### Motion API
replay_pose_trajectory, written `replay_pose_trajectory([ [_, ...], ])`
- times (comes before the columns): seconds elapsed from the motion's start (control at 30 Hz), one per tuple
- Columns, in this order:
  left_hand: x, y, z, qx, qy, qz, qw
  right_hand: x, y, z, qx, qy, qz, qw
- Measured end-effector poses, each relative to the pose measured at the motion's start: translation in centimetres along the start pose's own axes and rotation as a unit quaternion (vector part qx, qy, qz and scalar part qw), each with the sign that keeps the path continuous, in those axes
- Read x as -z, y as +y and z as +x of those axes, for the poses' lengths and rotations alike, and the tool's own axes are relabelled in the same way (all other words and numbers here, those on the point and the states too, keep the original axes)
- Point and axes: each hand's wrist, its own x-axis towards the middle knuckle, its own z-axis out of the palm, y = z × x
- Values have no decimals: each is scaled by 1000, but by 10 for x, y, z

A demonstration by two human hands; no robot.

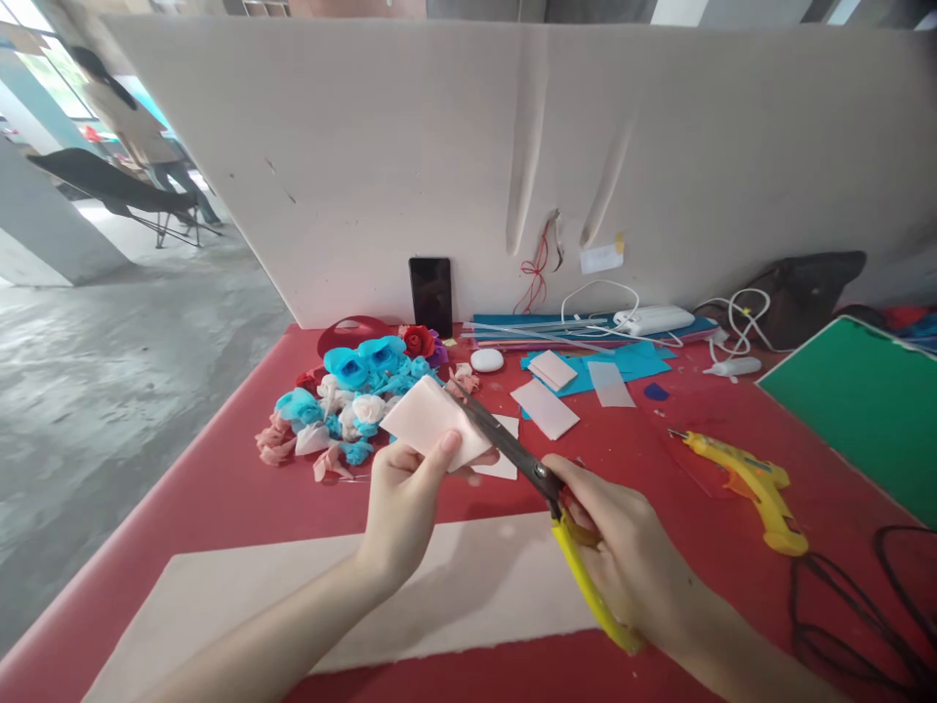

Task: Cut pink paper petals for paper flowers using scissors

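Note:
Between the thumb and fingers of my left hand (410, 498) is a folded piece of pale pink crepe paper (425, 420), held up above the table. My right hand (622, 547) grips a pair of scissors (516, 451) by its yellow handles. The dark blades lie along the right edge of the folded paper, their tips near its upper corner. Whether the blades have cut into it I cannot tell. Under both hands a long sheet of pale pink paper (468, 586) lies flat on the red table (241, 498).
Blue, white, red and pink paper flowers (351, 400) are heaped at the left. A phone (431, 296) leans against the white board. Cut paper pieces (546, 408) lie behind the scissors. At the right are a yellow glue gun (747, 483), its black cord and a green board (864, 410).

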Motion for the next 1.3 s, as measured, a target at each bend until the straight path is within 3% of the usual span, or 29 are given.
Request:
replay_pose_trajectory([
  [0.17, 0, -2, 1, -9, -8, -13, 1000, 12, -6, 4, -99, -89, 16, 991],
  [0.3, -1, -2, 2, -19, -17, -18, 1000, 17, -13, 8, -98, -124, 3, 987],
  [0.5, -3, 0, 2, -32, -16, -11, 999, 12, -13, 6, -59, -111, -61, 990],
  [1.3, -6, 4, -4, -31, -12, 49, 998, 12, -13, 8, 2, -46, -68, 997],
])
